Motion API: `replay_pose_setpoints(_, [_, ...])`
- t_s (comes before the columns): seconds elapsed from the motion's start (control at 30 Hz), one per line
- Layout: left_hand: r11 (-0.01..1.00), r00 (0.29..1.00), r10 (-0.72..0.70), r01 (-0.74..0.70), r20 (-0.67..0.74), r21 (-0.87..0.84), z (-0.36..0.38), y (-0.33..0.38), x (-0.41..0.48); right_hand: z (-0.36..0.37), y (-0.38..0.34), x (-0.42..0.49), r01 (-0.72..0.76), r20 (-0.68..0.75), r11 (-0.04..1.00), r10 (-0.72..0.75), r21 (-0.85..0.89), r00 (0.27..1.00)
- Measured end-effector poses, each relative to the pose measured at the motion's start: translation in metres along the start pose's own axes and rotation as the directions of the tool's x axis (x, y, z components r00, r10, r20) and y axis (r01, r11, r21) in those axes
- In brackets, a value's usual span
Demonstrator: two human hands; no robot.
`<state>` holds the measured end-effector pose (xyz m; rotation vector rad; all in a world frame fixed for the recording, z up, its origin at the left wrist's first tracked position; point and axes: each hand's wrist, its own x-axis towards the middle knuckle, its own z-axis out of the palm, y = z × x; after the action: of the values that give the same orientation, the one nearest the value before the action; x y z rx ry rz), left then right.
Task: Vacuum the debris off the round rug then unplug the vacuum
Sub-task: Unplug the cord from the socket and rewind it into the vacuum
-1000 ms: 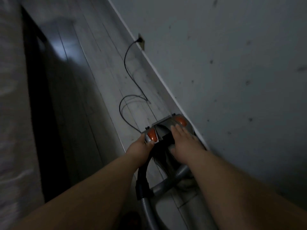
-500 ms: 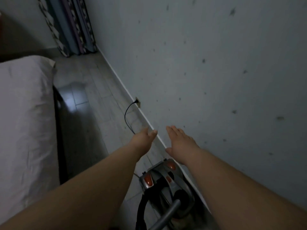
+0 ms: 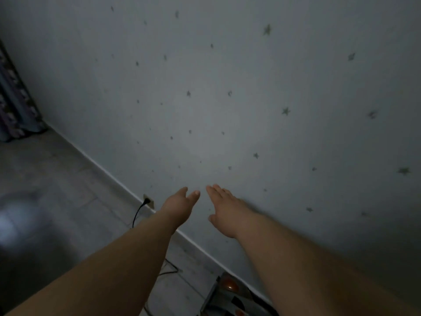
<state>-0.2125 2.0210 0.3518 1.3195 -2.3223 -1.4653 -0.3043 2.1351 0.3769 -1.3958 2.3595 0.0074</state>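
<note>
status: your left hand point(image 3: 180, 206) and right hand point(image 3: 224, 212) are both stretched out in front, fingers straight and loose, nothing in either. the left hand shows just right of the wall outlet point(image 3: 149, 200), the right hand a bit further right of it. neither touches the outlet; i can't tell how far short of it they are in depth.

the plug point(image 3: 145, 202) is seated in the outlet. the black cord point(image 3: 136, 215) drops from it to the floor and runs back toward you, below the outlet.

the vacuum point(image 3: 227, 297) is parked on the floor against the wall, well right of the outlet and nearer you. only its top with the orange buttons shows, at the bottom edge. no hand is on it.

the round rug isn't in view, so i can't confirm the debris is gone. my read: with the vacuum standing by the wall and both hands free, the vacuuming part is over and you're on the last step.

left to do: unplug. it isn't done yet, the plug's in. the left hand is the one nearer the outlet. grab the plug body, not the cord.
</note>
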Motion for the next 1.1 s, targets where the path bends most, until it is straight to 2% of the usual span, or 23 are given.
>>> replay_pose_setpoints(0.17, [0.997,0.997,0.074,-0.073,0.028,-0.017,-0.031,0.021,0.017,-0.033,-0.018,0.016,-0.04,-0.042,0.999,0.041,0.011,0.998])
replay_pose_setpoints(0.47, [0.996,0.996,0.086,-0.086,0.001,0.023,-0.063,0.018,0.014,-0.052,-0.029,0.023,-0.028,-0.093,0.999,0.031,0.032,0.995])
replay_pose_setpoints(0.6, [0.997,0.996,0.077,-0.077,0.038,0.006,-0.069,0.005,0.031,-0.05,-0.037,0.041,-0.036,-0.086,0.997,0.042,0.063,0.995])
replay_pose_setpoints(0.73, [0.996,0.993,0.081,-0.083,0.09,0.023,-0.084,-0.013,0.073,-0.051,-0.057,0.082,-0.049,-0.092,0.992,0.061,0.119,0.994])
replay_pose_setpoints(0.9, [0.985,0.976,0.154,-0.164,0.154,0.056,-0.135,-0.023,0.161,-0.057,-0.097,0.161,-0.13,-0.114,0.976,0.151,0.175,0.982])
replay_pose_setpoints(1.1, [0.984,0.97,0.106,-0.134,0.22,0.119,-0.216,-0.044,0.255,-0.06,-0.145,0.26,-0.209,-0.078,0.939,0.238,0.272,0.968])
